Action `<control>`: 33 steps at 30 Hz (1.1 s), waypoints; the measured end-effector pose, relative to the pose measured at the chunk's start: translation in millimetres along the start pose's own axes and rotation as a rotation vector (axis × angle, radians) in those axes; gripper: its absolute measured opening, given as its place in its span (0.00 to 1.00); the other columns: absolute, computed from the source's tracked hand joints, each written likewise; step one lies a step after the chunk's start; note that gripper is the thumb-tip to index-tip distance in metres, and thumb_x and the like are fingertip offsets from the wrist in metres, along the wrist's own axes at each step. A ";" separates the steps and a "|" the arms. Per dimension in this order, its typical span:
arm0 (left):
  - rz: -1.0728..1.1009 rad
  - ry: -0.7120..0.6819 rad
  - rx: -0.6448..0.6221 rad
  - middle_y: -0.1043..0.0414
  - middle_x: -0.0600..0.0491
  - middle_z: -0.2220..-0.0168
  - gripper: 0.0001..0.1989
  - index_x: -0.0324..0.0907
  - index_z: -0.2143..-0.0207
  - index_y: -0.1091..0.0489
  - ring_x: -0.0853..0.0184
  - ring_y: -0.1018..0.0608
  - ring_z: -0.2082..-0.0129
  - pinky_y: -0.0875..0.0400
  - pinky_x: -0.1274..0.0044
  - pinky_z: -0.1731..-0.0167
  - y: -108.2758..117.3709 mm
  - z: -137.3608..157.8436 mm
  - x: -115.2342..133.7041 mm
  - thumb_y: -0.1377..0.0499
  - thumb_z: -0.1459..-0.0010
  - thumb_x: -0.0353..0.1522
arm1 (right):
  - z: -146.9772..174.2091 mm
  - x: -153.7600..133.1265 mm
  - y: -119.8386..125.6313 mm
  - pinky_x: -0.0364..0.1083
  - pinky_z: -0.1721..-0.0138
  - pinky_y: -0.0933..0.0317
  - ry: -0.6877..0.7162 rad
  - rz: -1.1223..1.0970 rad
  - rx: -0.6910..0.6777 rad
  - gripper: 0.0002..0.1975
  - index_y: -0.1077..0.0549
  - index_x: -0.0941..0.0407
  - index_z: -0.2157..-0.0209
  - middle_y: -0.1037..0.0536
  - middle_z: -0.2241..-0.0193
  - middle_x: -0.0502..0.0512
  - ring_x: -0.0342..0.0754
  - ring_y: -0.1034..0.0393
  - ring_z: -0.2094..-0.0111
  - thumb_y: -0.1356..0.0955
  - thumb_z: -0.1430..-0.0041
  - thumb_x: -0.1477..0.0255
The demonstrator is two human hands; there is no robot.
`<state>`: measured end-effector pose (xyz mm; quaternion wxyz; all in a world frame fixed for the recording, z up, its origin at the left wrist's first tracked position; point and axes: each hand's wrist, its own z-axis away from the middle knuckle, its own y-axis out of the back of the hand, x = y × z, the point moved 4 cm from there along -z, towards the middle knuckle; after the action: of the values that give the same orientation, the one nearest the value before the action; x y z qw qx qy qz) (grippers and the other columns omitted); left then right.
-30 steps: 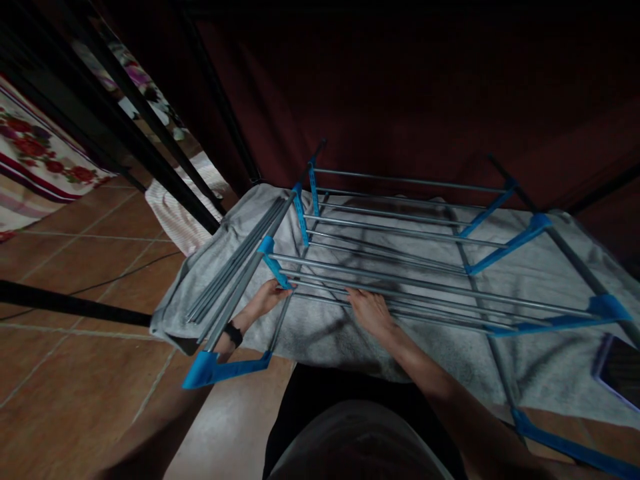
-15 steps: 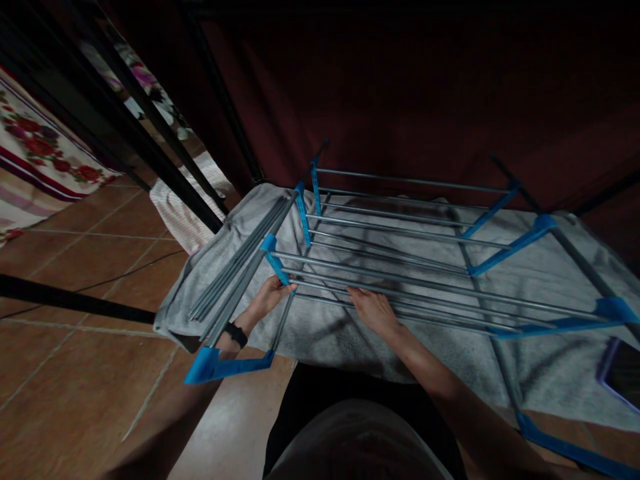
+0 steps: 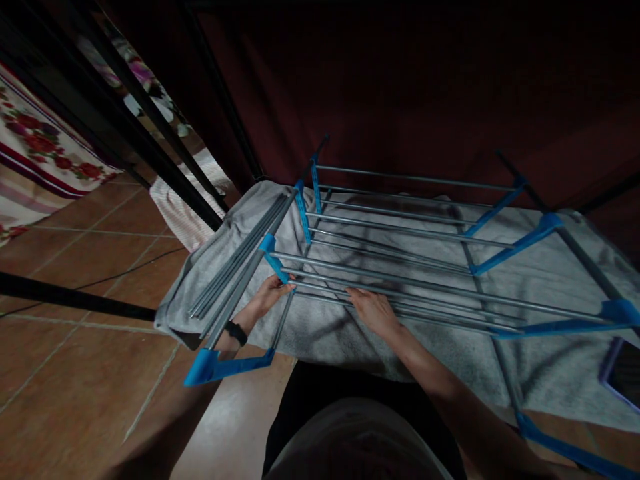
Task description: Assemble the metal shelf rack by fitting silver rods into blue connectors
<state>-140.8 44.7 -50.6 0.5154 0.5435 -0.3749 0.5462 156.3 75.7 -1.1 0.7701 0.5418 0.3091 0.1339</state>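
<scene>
A partly assembled metal rack has grey rods (image 3: 435, 283) running between blue plastic brackets (image 3: 275, 261) on the left and another blue bracket (image 3: 555, 327) on the right. At the lower end of the left front bracket, my left hand (image 3: 273, 295) pinches the end of a rod with its fingers. My right hand (image 3: 373, 310) is closed around the same front rod farther along, palm down; its fingertips are partly hidden. The right ends of some front rods seem to lie short of the right bracket's far end.
Several loose rods (image 3: 240, 263) lie on the grey blanket (image 3: 330, 340) at the left. A phone (image 3: 623, 373) rests at the right edge. Black metal poles (image 3: 75, 300) stand at the left over the tiled floor (image 3: 100, 380). A dark red panel (image 3: 400, 87) rises behind.
The rack's right side has shifted slightly to the right, and a front rod's right end sits farther left against its bracket. Both hands keep nearly the same place and grip.
</scene>
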 end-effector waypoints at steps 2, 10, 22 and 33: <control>0.001 0.001 -0.010 0.23 0.50 0.68 0.23 0.40 0.65 0.24 0.61 0.24 0.62 0.32 0.68 0.54 -0.2 -0.3 0.2 0.27 0.58 0.46 | 0.1 -0.2 -0.6 0.49 0.43 0.35 -0.005 -0.003 -0.012 0.24 0.34 0.52 0.34 0.25 0.40 0.57 0.53 0.28 0.42 0.46 0.25 0.67; 0.021 0.021 -0.038 0.22 0.50 0.66 0.21 0.42 0.66 0.23 0.57 0.24 0.59 0.32 0.66 0.50 -0.8 -0.2 6.7 0.26 0.59 0.45 | -1.0 -0.1 2.3 0.49 0.43 0.35 -0.013 0.005 -0.035 0.24 0.33 0.52 0.34 0.24 0.41 0.58 0.53 0.27 0.42 0.46 0.25 0.67; -0.076 0.017 -0.046 0.22 0.49 0.67 0.24 0.40 0.67 0.24 0.59 0.23 0.59 0.31 0.67 0.50 -1.9 -0.6 5.4 0.29 0.56 0.49 | -2.1 1.4 5.9 0.48 0.44 0.34 -0.012 -0.027 -0.036 0.23 0.32 0.50 0.35 0.22 0.43 0.56 0.53 0.26 0.44 0.44 0.26 0.68; -0.096 -0.004 -0.036 0.21 0.50 0.66 0.22 0.40 0.68 0.24 0.60 0.23 0.59 0.30 0.68 0.51 -5.5 -0.3 8.1 0.29 0.56 0.48 | -1.9 -0.5 6.7 0.49 0.43 0.35 0.004 -0.019 -0.038 0.24 0.33 0.52 0.34 0.23 0.42 0.58 0.53 0.27 0.42 0.45 0.26 0.67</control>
<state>-134.5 47.2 -43.5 0.5500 0.5525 -0.3594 0.5129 155.6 79.4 4.8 0.7808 0.5239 0.3133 0.1335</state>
